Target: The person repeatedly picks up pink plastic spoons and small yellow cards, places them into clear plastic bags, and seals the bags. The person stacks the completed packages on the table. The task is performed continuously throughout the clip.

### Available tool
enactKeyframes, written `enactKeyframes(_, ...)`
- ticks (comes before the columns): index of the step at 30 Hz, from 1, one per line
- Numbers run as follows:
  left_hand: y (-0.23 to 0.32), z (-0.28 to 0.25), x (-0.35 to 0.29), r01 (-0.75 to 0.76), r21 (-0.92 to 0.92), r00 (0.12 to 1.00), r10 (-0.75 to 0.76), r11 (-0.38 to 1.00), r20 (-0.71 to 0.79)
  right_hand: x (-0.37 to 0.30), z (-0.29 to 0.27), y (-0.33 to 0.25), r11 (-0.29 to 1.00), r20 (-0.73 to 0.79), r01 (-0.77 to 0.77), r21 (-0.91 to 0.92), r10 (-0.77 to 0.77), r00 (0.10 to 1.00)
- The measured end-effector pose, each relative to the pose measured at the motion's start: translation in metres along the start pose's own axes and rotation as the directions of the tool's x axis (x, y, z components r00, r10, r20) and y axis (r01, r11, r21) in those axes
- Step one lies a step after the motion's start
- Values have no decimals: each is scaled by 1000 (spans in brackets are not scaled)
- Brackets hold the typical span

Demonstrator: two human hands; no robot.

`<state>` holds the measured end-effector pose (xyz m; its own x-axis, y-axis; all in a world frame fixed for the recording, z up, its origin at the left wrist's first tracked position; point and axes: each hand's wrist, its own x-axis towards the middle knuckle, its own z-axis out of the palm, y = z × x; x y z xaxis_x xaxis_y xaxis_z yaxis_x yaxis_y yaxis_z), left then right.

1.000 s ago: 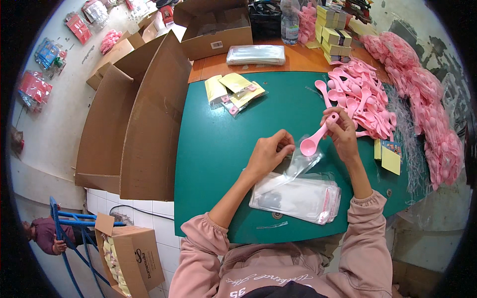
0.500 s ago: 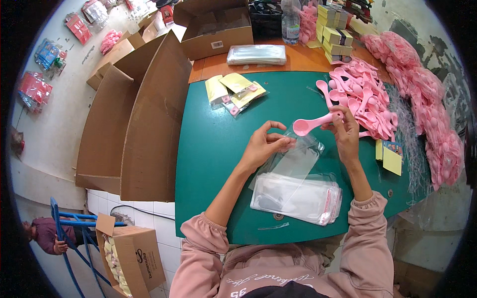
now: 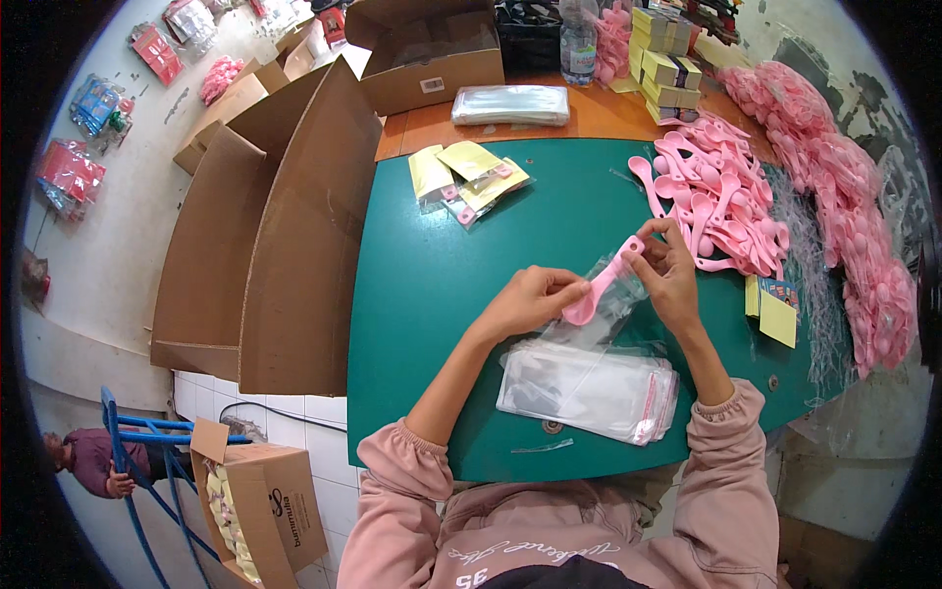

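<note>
A pink measuring spoon [image 3: 604, 282] slants over the table, its bowl low and to the left. By the tip of its handle, my right hand [image 3: 672, 278] grips it between thumb and fingers. My left hand [image 3: 535, 300] is closed in a pinch on a clear plastic bag [image 3: 616, 306], with its fingertips beside the spoon's bowl. The bowl lies over or inside the bag's mouth; I cannot tell which. Beneath both hands rests a stack of clear bags [image 3: 584, 391]. A heap of pink spoons [image 3: 714, 201] is beyond my right hand.
Packed yellow packets [image 3: 471, 175] lie on the green table [image 3: 412, 334]. Yellow cards [image 3: 777, 326] sit near the right edge. Large cardboard boxes [image 3: 304, 236] stand to the left. Bundled pink spoons [image 3: 854, 216] line the right. A person [image 3: 93, 459] is by a blue frame at lower left.
The spoon has swung from nearly level to steeply slanted, its bowl now down at my left fingertips and the bag. My right hand has shifted slightly left and down.
</note>
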<state>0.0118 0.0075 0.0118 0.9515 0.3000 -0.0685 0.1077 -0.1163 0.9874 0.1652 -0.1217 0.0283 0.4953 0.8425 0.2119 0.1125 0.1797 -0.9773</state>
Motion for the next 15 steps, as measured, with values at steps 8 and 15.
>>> enactKeyframes(8,31,-7,12,129,-141,988,-139,982,-65,-5,6,-14,901,233,361,-239,-308,922)
enactKeyframes(15,46,-32,4,67,-169,997,-71,983,-20,-23,-103,-63,643,-156,47,-764,-255,954)
